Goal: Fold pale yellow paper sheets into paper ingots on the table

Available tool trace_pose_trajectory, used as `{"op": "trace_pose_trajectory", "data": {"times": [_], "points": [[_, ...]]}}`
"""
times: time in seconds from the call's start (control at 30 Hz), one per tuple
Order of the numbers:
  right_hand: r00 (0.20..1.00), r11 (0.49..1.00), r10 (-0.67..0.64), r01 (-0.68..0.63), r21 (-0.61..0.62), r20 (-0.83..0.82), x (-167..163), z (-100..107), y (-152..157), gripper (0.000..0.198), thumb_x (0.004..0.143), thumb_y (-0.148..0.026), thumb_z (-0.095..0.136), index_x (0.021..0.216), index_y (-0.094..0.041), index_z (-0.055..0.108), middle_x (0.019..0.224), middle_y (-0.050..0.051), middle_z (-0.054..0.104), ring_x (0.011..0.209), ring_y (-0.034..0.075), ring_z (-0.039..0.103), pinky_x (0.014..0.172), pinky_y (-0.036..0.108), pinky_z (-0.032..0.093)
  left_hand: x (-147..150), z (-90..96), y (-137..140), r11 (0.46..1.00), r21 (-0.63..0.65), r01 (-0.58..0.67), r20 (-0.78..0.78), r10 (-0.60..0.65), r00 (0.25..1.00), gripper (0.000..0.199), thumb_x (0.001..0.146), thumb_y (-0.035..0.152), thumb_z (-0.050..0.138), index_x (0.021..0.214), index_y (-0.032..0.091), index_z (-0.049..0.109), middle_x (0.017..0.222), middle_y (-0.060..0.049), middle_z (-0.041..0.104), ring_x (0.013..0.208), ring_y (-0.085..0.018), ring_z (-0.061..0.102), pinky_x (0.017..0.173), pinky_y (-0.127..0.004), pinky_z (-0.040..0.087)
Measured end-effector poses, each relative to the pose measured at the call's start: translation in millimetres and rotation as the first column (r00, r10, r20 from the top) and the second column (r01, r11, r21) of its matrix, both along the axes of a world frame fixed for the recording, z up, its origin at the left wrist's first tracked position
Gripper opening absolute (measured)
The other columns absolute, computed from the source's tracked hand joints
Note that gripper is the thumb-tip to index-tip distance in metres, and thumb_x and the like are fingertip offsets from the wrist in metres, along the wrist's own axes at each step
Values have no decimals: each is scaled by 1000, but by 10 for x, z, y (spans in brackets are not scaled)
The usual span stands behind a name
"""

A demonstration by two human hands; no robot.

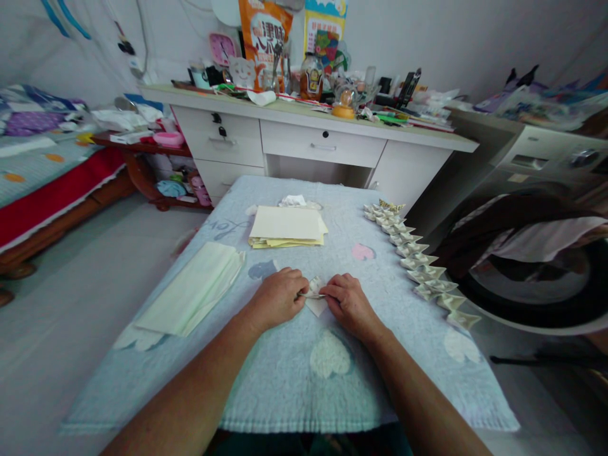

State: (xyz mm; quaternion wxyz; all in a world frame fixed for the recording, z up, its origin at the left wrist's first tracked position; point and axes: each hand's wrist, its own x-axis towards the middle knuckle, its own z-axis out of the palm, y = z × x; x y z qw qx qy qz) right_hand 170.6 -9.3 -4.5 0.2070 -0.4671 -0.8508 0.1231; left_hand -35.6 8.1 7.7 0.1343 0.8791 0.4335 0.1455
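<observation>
Folded paper (pixel 315 304) lay between my hands, one edge running crosswise from left hand (pixel 282 296), pinching one end, to right hand (pixel 350 304), pinching the other (neither clearly nearer).

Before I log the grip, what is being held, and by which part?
A small folded paper: the left hand holds its left side, the right hand its right side.

Large Chinese characters on an orange bag (pixel 264 43)
</observation>
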Motion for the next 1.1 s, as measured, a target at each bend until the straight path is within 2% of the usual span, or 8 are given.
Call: {"op": "trace_pose_trajectory", "data": {"times": [0.1, 0.23, 0.33, 0.47, 0.57, 0.77, 0.93, 1.1], "points": [[1000, 1000, -7, 7, 0, -7, -4, 7, -1, 16, 88, -15, 53, 93, -21, 67, 87, 4, 60, 85, 18, 47, 78, 31, 32, -11, -4, 15, 1000, -12, -5, -1, 5, 1000, 8, 75, 13, 55, 74, 20, 59, 77, -2, 59, 80, -18, 52, 71, -28, 39], [999, 999, -41, 41, -12, -8, -28, 34, -22, 10, 84, -16, 58, 91, -20, 64, 87, 4, 58, 86, 19, 47, 78, 31, 31, -16, -6, 26, 1000, -24, 4, 12, -4, 1000, 9, 78, 14, 54, 72, 19, 57, 75, -1, 58, 78, -17, 52, 70, -28, 38], [998, 999, -53, 53, -13, -19, -53, 40, -35, 15, 80, -20, 64, 95, -21, 63, 91, 4, 57, 89, 20, 46, 78, 32, 30, -13, 2, 26, 999, -38, 0, 18, 1, 1000, 9, 79, 15, 54, 73, 19, 58, 76, -2, 59, 79, -17, 52, 71, -28, 37], [999, 998, -49, 49, -28, -1, -83, 29, -22, 4, 86, -22, 60, 87, -20, 63, 88, 3, 57, 88, 19, 45, 77, 31, 29, -8, 22, 21, 998, -57, -8, 21, 9, 1000, 9, 79, 15, 55, 73, 19, 60, 75, -1, 59, 79, -17, 53, 70, -28, 38], [997, 996, -70, 72, -54, 36, -99, 33, -4, 12, 90, -22, 54, 82, -18, 61, 85, 3, 57, 86, 18, 45, 75, 30, 28, -14, 31, 21, 996, -79, -29, 57, 34, 998, 8, 80, 17, 56, 73, 19, 61, 78, -2, 58, 81, -17, 53, 72, -28, 39], [992, 988, -119, 122, -94, 42, -97, 69, -13, 16, 91, -25, 52, 80, -18, 61, 88, 4, 56, 87, 18, 45, 75, 31, 28, -38, 17, 38, 990, -135, -52, 156, 73, 985, 7, 79, 22, 59, 75, 19, 64, 85, -3, 57, 88, -19, 52, 82, -32, 41], [982, 978, -187, 187, -98, 4, -76, 48, -8, 14, 90, -29, 54, 83, -19, 62, 91, 4, 56, 89, 19, 44, 76, 32, 27, -25, 5, 43, 983, -166, -75, 171, 103, 980, 10, 80, 21, 56, 74, 18, 64, 86, -3, 56, 89, -19, 52, 84, -32, 41], [974, 968, -220, 224, -117, 46, -92, 24, 27, 19, 91, -30, 53, 78, -18, 62, 89, 5, 57, 87, 19, 44, 75, 32, 27, -25, -14, 50, 984, -162, -69, 173, 97, 980, 7, 79, 24, 59, 77, 19, 64, 87, -2, 56, 90, -19, 52, 85, -33, 39]]}}
